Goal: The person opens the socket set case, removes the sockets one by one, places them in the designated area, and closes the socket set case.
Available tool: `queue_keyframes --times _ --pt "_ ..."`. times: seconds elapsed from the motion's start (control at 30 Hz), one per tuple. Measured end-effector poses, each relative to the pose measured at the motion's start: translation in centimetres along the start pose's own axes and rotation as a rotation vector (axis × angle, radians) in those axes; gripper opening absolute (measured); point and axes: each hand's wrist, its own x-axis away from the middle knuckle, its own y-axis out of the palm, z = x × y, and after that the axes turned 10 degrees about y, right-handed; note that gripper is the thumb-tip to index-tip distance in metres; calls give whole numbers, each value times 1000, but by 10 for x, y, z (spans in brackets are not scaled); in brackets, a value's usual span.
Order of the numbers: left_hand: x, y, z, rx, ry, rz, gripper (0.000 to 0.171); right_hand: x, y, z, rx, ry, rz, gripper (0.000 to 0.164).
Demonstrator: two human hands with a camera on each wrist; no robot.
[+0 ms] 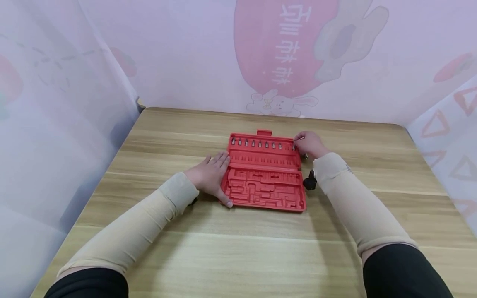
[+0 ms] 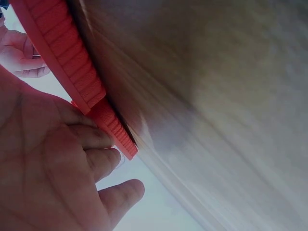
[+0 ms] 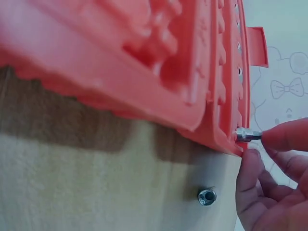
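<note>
An opened red plastic tool case [image 1: 263, 167] lies flat on the wooden table. Along its far row stand several silver bit sockets [image 1: 253, 143]. At the right end of that row my right hand [image 1: 311, 144] pinches another bit socket [image 3: 246, 135] by its dark tip, between thumb and forefinger, its chrome base at the case's slot; whether it is seated I cannot tell. My left hand [image 1: 211, 176] rests against the case's left edge with fingers extended, touching the ribbed side [image 2: 110, 122] in the left wrist view.
A small loose socket [image 3: 207, 197] stands on the table right of the case, near my right hand. The case's near half has moulded recesses, and its latch tab [image 1: 264, 133] sticks out at the back. Printed curtains [image 1: 179, 58] border the table.
</note>
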Motion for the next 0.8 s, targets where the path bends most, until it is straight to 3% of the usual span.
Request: queue_keyframes --times 0.23,0.5,0.8 --pt "0 0 1 -1 -2 -2 149 6 0 5 -100 -4 29 21" --pt "0 0 3 1 -3 -3 149 5 -6 13 -483 2 -32 42" --pt "0 0 3 14 -13 7 150 3 -22 26 -561 33 -118 48"
